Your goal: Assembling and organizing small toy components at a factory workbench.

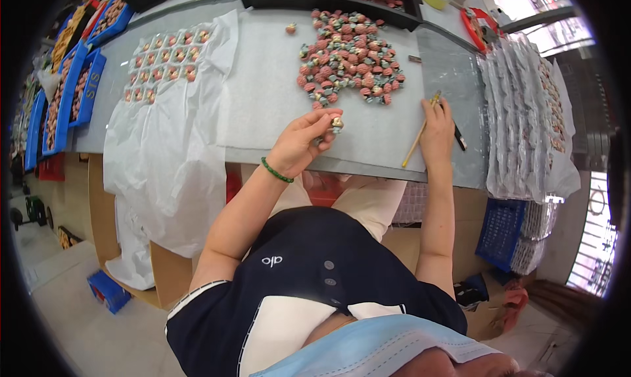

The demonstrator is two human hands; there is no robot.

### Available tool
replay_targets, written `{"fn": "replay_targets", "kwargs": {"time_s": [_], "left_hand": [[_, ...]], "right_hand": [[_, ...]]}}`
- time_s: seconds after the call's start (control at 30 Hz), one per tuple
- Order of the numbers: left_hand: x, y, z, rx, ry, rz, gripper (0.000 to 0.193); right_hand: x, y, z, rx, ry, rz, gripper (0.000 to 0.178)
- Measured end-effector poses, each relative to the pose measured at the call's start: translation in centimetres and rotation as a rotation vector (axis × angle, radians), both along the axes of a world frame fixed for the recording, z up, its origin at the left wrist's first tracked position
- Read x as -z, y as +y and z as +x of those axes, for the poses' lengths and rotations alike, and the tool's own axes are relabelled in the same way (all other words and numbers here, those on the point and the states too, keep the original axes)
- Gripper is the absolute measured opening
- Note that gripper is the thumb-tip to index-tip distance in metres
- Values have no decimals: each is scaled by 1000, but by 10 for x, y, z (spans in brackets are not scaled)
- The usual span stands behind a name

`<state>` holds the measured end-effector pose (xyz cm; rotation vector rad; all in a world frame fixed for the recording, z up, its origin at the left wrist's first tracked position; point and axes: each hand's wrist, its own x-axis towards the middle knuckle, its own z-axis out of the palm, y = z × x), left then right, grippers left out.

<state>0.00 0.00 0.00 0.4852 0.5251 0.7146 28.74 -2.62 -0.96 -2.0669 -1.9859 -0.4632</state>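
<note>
- We see the left hand over the near part of the white sheet, thumb and fingertips pinching a small pink-and-grey figurine.
- We find the right hand at the upper end of a thin yellow stick, fingers close together; we cannot tell whether they grip it.
- Just beside that hand we notice a dark pen.
- Beyond the held piece we see a pile of similar figurines.
- Leftward, we see a partly filled white tray.
</note>
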Motion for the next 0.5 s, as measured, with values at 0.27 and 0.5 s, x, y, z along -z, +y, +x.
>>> {"fn": "replay_targets", "kwargs": {"time_s": [0.27, 0.5], "left_hand": [[-10, 33, 22, -441, 440, 561, 20], [0, 56, 20, -546, 836, 644, 22]], "right_hand": [[-42, 41, 17, 51, 472, 207, 39], [-36, 144, 80, -30, 1000, 232, 27]]}}
